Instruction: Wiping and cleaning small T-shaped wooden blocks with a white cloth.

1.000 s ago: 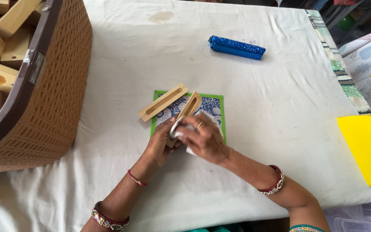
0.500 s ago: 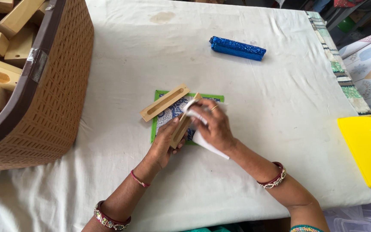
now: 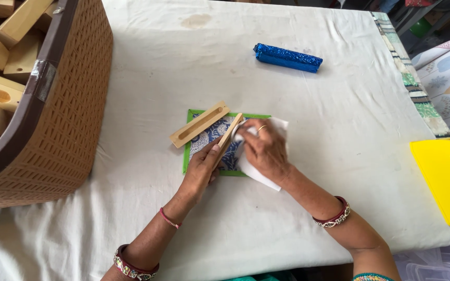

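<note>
- Wooden block (image 3: pixel 228 136) stands on edge over the green-bordered mat (image 3: pixel 189 151); your left hand (image 3: pixel 202 169) pinches its lower end, fingers closed round it
- Your right hand (image 3: pixel 264 148) presses white paper (image 3: pixel 253 171) against the block, fingers curled shut on it
- A second slotted block (image 3: pixel 199 124) lies flat, just beside

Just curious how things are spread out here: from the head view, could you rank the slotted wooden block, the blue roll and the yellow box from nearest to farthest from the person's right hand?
From the right hand:
1. Slotted wooden block, just left of it on the mat.
2. Blue roll, farther up the table.
3. Yellow box, at the far right edge.
</note>
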